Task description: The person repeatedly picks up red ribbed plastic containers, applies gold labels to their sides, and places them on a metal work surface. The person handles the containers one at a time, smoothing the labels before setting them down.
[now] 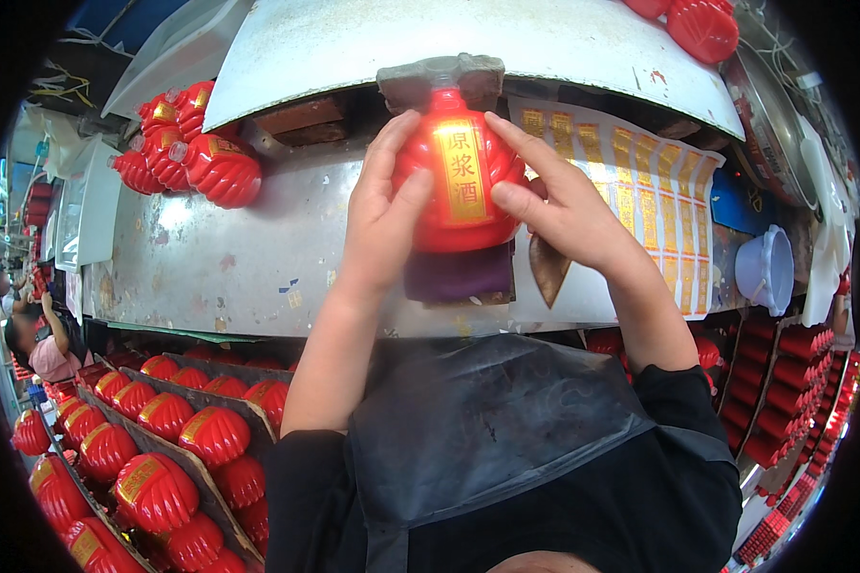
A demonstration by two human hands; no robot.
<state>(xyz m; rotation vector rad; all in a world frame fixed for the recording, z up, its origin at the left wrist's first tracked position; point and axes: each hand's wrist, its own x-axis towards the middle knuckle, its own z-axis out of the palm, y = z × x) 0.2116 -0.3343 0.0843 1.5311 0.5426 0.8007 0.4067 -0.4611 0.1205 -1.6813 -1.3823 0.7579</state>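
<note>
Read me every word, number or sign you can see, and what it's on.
Red bottle at centre: three large characters down its gold label; legible, but I won't copy them.
Label sheet at right: gold labels, print too small.
Bottles at upper left and lower left: gold labels, too small or blurred.

A black short-sleeved shirt [592, 511] is worn with a dark, glossy, creased apron [487, 420]; one strap [702, 445] is seen at four o'clock, another [387, 551] at six o'clock, both dark grey.
</note>
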